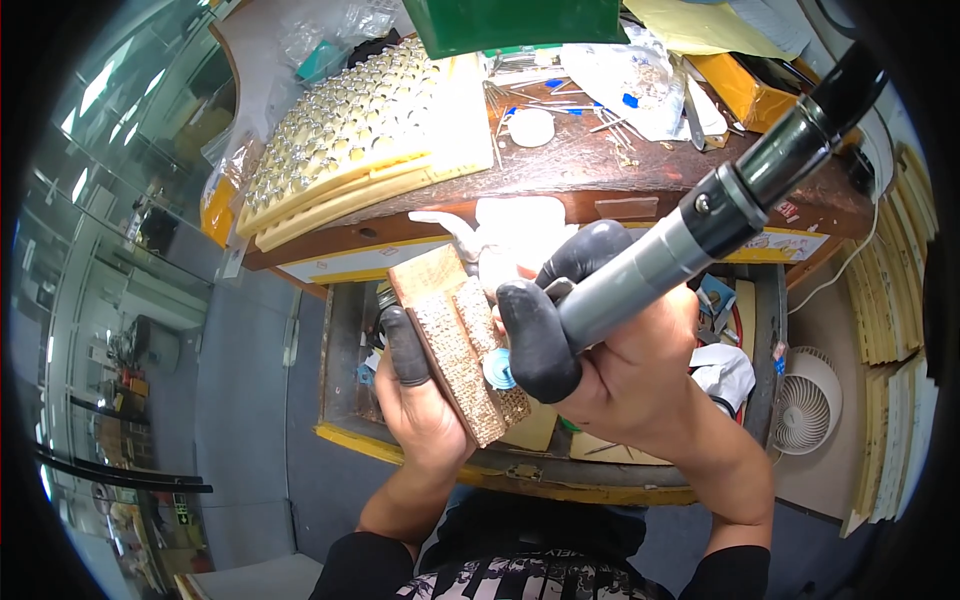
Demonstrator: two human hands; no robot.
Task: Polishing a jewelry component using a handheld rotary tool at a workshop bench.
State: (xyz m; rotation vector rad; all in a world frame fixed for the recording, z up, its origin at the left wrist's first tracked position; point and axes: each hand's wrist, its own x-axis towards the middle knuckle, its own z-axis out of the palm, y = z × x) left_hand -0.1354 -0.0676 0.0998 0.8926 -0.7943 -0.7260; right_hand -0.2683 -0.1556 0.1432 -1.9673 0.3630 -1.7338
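Observation:
My left hand (425, 415) is closed around a small wooden block (428, 272), with a black cot on its thumb. Rough gold-coloured textured strips (455, 355) cover much of the block's upper face. In my right hand (645, 365), two fingers with black cots pinch a grey and black rotary handpiece (640, 280), which slants up to the right. A small light-blue disc (497, 368) at its working end is at the strips; whether it touches cannot be told. My right hand hides some of the block's right side.
Below my hands, an open drawer (340, 400) holds tools and scraps. On the wooden bench (570, 170) lie a yellow board (350, 195) with rows of shiny pieces, a white round lid (531, 127), and loose thin rods. A green bin (515, 25) stands behind; a white fan (808, 400) sits right.

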